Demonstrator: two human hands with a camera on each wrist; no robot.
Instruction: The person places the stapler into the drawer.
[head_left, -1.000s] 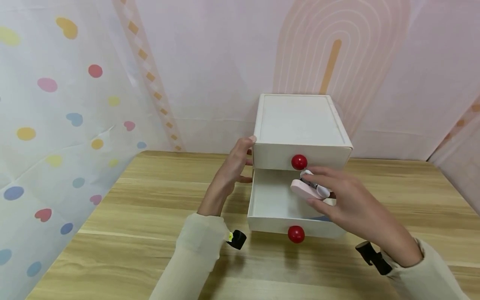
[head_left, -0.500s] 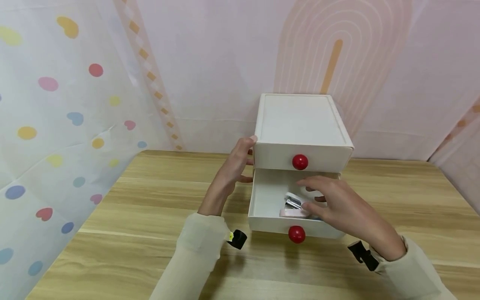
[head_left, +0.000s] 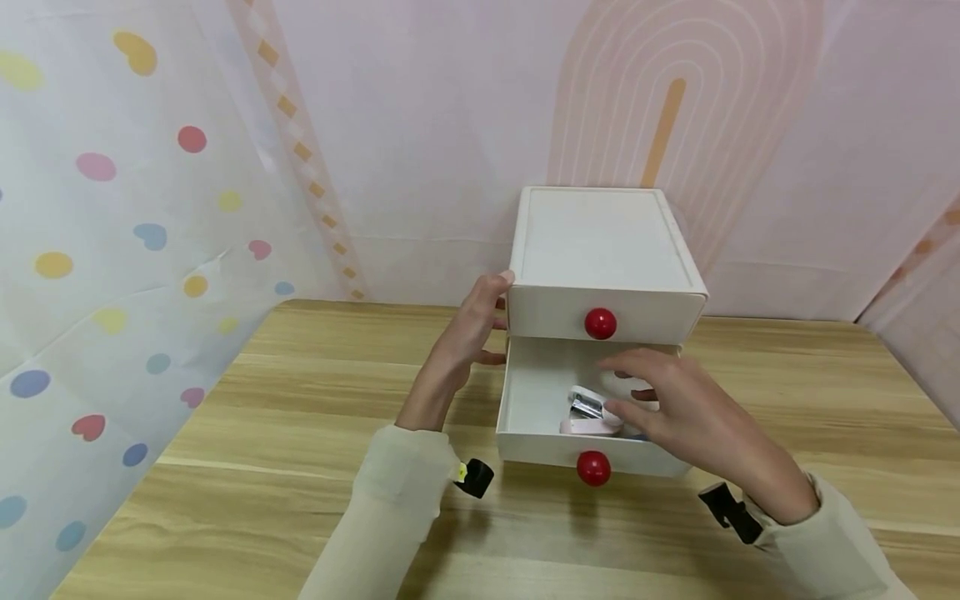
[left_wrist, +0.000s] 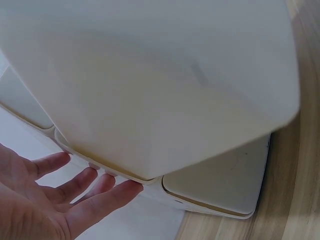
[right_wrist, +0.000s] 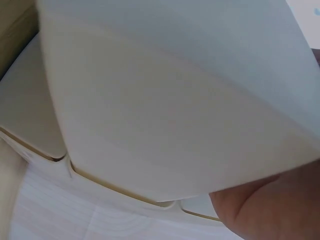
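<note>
A white two-drawer box stands at the back of the wooden table. Its upper drawer is closed, with a red knob. The lower drawer is pulled out and has its own red knob. A small pink and silver stapler lies inside it near the front wall. My right hand hovers over the drawer with loosely spread fingers, one fingertip at the stapler. My left hand rests flat against the box's left side. In the left wrist view its fingers lie straight along the box.
Patterned fabric walls close in the table on the left, back and right. The right wrist view shows only the box's white wall up close and a bit of my hand.
A second ago my right hand held the stapler above the open drawer. The stapler now lies in the drawer and the hand has let go. The left hand has not moved.
</note>
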